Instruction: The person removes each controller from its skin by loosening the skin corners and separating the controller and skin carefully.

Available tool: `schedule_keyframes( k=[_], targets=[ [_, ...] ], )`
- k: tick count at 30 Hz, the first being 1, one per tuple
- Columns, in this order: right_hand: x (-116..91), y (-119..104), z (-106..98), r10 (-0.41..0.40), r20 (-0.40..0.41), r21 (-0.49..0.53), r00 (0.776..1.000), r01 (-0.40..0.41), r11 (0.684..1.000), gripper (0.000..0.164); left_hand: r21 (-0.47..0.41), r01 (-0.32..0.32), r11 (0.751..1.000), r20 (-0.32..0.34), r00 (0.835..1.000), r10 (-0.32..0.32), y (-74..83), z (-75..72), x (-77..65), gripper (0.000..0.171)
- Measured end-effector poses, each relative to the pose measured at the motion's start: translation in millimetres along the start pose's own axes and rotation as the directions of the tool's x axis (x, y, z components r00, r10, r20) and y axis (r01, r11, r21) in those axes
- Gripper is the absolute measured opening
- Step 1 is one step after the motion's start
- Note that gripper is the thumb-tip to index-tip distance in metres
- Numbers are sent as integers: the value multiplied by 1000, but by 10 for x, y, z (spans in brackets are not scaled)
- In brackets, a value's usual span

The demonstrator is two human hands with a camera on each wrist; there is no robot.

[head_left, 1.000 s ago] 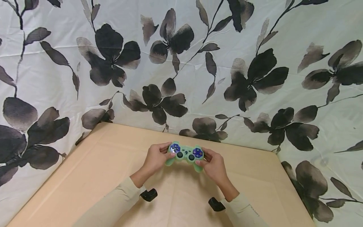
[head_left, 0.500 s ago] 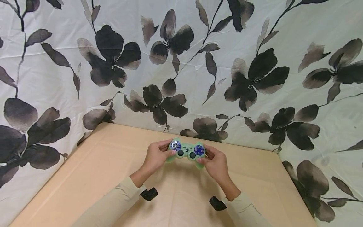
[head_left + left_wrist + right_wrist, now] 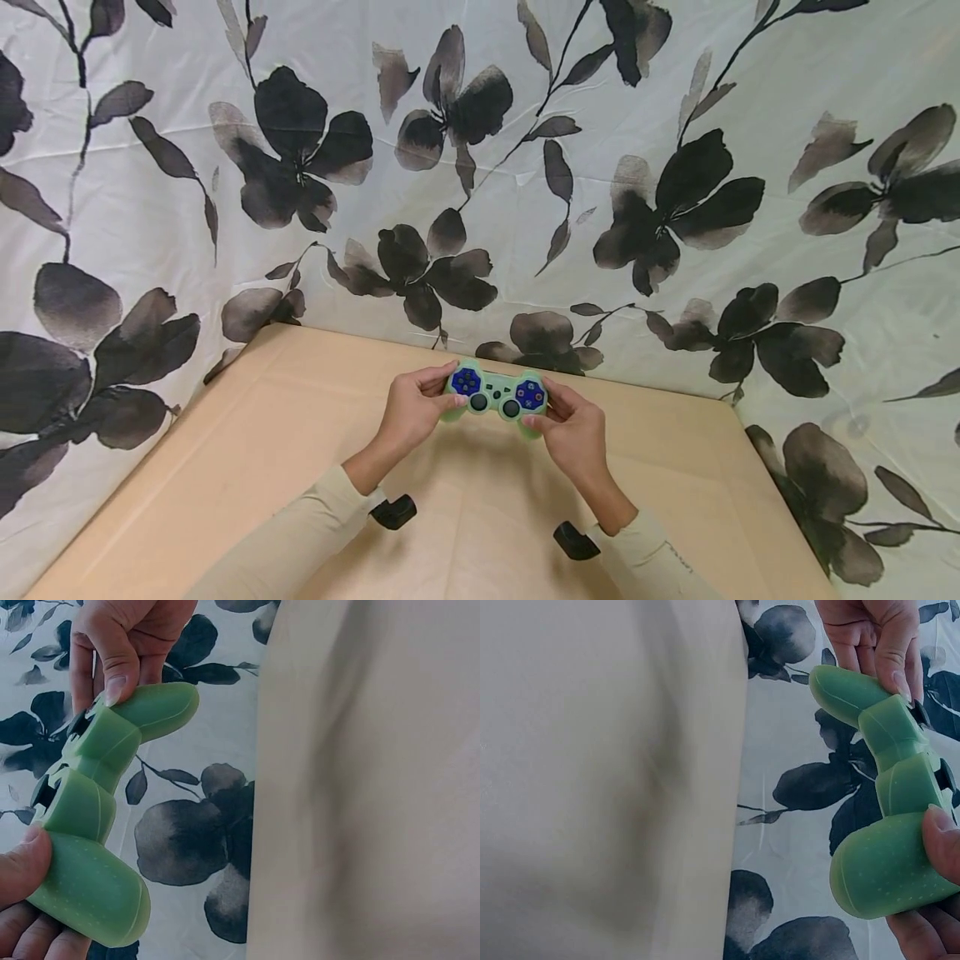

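Observation:
A game controller (image 3: 496, 392) in a pale green cover, with dark blue button areas and two black thumbsticks, is held up over the table in the head view. My left hand (image 3: 411, 414) grips its left end, thumb on the front and fingers behind. On the other end, my right hand (image 3: 577, 437) grips in the same way. Both wrist views show the controller's lower side: the left wrist view has the dotted green grip (image 3: 94, 892) close under the left thumb, and the right wrist view has the other grip (image 3: 889, 870) beside the right thumb.
A beige tabletop (image 3: 300, 433) lies beneath the hands, with their shadows on it. Behind and at both sides hangs a white cloth (image 3: 555, 50) printed with dark flowers. Black wrist cameras (image 3: 576, 541) sit on both forearms.
The controller has risen slightly and tilted so that its face shows more fully. Both hands keep their grip and move with it; the right hand has shifted a little to the right.

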State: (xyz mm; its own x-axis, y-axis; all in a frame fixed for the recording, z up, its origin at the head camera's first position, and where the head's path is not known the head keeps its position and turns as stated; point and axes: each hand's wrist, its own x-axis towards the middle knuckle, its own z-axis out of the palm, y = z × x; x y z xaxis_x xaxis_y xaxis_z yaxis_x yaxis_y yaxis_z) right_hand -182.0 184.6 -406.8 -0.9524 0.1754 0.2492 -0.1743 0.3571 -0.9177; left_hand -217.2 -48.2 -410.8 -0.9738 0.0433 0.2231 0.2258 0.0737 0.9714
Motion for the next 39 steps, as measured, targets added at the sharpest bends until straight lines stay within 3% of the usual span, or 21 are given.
schedule_keyframes(
  k=[26, 39],
  targets=[
    [-76, -71, -73, -206, -83, 72, 975, 212, 975, 66, -106, -98, 989, -2, 995, 99, 103, 0, -21, 57],
    [-62, -40, -95, -355, -102, 83, 929, 364, 928, 63, -147, -173, 974, -20, 985, 172, 142, -2, -75, 53]
  ],
)
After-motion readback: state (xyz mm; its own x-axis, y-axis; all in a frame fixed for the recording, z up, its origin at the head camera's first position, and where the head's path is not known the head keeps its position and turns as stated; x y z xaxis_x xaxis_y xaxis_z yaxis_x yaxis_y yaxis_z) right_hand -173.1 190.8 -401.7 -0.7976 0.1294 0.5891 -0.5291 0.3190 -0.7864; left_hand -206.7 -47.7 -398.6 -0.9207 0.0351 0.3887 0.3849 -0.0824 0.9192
